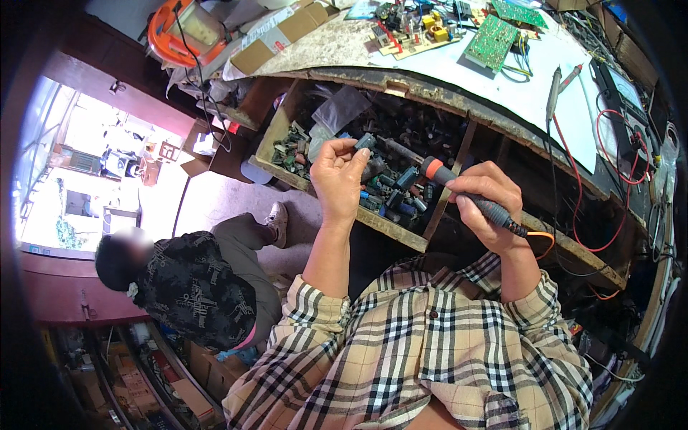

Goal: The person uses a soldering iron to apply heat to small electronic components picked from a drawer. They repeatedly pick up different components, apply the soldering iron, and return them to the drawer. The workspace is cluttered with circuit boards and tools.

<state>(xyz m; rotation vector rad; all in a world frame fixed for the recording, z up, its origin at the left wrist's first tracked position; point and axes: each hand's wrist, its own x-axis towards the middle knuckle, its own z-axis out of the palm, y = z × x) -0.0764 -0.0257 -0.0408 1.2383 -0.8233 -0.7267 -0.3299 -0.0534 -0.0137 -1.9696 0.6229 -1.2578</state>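
Between the thumb and fingers of my left hand (335,172) is a small dark cylindrical capacitor (365,141). My right hand (487,197) is wrapped round the dark handle of a soldering iron (446,175) with an orange-red collar. Its metal shaft points left, toward the capacitor; whether the tip touches it I cannot tell. An orange cord (542,236) runs from the handle's rear end. Both hands are over an open wooden drawer (401,235) heaped with loose electronic parts, among them several cylindrical capacitors (407,178).
Above the drawer, the worktable (326,44) carries a green circuit board (491,43), loose components and a cardboard box (281,36). Test probes (553,93) with red and black leads hang at the right by a meter (625,89). On the left, another person (204,287) bends near shelves of boxes.
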